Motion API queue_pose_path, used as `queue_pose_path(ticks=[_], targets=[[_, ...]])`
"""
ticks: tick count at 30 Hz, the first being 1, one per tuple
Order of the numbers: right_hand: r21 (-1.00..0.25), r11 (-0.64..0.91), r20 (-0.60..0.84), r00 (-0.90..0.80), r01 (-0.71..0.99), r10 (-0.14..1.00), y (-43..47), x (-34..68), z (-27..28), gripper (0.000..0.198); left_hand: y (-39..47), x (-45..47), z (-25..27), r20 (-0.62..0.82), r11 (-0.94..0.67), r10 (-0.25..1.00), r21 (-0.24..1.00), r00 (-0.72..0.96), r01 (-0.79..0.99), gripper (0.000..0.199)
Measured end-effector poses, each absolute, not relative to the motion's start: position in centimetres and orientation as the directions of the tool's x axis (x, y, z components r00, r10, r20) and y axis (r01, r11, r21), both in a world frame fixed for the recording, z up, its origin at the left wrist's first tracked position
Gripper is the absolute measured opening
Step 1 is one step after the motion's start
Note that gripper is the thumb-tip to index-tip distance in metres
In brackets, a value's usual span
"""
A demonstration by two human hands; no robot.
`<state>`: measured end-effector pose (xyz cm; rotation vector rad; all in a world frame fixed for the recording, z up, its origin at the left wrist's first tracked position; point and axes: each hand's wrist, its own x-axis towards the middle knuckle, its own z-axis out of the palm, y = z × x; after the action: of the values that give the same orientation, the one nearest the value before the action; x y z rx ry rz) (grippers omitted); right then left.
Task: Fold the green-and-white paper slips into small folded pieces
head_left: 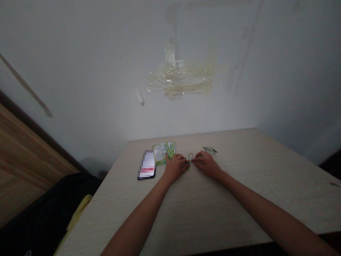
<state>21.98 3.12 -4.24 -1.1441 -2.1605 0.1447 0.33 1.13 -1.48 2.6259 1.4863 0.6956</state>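
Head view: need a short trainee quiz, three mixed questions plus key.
1. Multiple choice: what lies just to the left of the green papers?
a) a cup
b) a phone
c) scissors

2. True or false: the left hand and the right hand both have fingers at the small strip.

3. Fill in the blank: the wall behind the table bears patches of clear, shiny ____.

Key: 1 b; 2 true; 3 tape.
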Motion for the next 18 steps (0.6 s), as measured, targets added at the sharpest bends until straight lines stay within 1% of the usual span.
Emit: queue_pose_path(ticks=[8,18], targets=[[-0.362,0.605,0.492,-0.406,0.709,0.770,2.82,21.83,-3.98,0.021,1.07,0.41,-1.43,0.355,-0.529,0.828,0.231,0.435,0.817,0.019],[-0.322,0.522,0.487,-0.334,0.790,0.807,2.93,21.51,-3.67,0.020,1.01,0.47,-1.36,0.345,-0.526,0.832,0.246,0.434,0.814,0.018]])
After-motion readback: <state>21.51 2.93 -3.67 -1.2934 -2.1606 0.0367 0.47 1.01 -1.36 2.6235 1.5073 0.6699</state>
